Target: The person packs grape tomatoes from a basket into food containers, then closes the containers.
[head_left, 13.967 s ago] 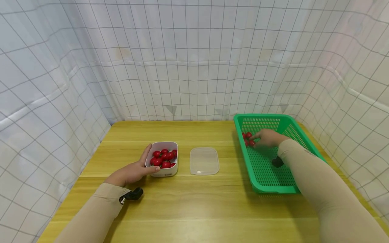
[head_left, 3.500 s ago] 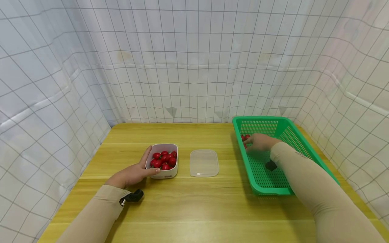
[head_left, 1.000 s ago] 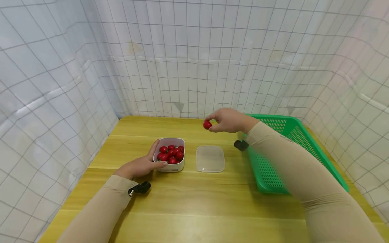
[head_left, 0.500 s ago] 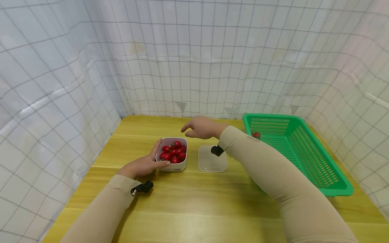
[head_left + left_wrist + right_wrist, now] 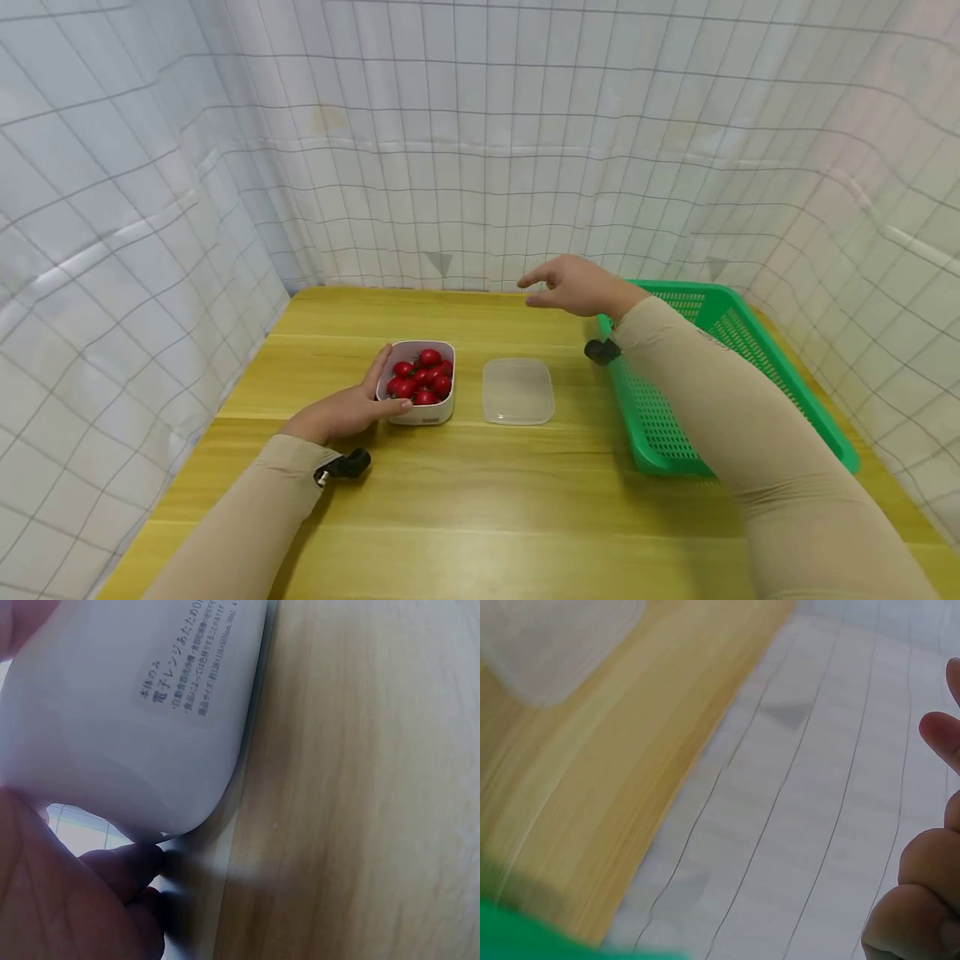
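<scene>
A white square plastic food container (image 5: 417, 414) stands on the left half of the table, with several small red cherry tomatoes (image 5: 422, 377) heaped inside. My left hand (image 5: 347, 413) grips its left side, thumb at the front rim and fingers along the left wall. In the left wrist view the printed wall of the container (image 5: 150, 735) fills the space above the fingers. Over the table's back, near the green basket, hangs my right hand (image 5: 577, 285), thumb and index finger apart and holding nothing. Curled lower fingers (image 5: 930, 866) show in the right wrist view.
A translucent lid (image 5: 517, 392) lies flat just right of the container. The green perforated basket (image 5: 660, 462) stands at the table's right, its inside partly hidden by the right forearm. A white gridded curtain (image 5: 480, 167) surrounds the wooden table (image 5: 480, 517) on the visible sides.
My right hand carried a cherry tomato from the basket to the container and let it go on the heap, then moved back right. The left hand stays at the container.
</scene>
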Demonstrator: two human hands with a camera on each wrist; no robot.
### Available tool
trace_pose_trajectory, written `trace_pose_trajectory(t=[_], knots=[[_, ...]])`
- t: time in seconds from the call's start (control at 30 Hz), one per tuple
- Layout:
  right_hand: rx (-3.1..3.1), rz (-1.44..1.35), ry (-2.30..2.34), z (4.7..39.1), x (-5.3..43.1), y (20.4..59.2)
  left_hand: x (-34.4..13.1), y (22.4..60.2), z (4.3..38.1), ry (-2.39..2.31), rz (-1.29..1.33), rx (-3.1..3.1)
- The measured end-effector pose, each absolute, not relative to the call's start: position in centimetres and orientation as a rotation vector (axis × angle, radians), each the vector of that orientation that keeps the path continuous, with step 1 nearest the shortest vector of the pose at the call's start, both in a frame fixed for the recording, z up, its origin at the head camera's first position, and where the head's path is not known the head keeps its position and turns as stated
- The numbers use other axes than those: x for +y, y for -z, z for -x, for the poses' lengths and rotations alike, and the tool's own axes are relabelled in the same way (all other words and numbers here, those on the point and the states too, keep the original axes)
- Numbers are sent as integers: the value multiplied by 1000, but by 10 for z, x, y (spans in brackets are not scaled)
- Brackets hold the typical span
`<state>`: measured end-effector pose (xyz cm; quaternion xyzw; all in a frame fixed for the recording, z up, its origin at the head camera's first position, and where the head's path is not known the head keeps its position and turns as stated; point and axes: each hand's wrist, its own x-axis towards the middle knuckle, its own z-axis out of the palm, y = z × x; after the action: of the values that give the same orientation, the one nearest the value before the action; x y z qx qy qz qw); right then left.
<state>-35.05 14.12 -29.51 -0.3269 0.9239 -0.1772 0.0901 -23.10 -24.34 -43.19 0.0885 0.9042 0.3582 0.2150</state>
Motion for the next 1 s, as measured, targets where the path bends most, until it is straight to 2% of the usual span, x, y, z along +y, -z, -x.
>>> trace_pose_trajectory(t=[0.27, 0.43, 0.7, 1.0], knots=[[2854, 680, 554, 368, 240, 316, -244, 430, 230, -1011, -242, 2500], [2850, 595, 453, 372, 277, 339, -244, 430, 230, -1014, -236, 2498], [2806, 561, 368, 377, 301, 376, -241, 432, 232, -1032, -239, 2481], [2791, 556, 359, 383, 299, 395, -242, 432, 232, -1048, -228, 2471]])
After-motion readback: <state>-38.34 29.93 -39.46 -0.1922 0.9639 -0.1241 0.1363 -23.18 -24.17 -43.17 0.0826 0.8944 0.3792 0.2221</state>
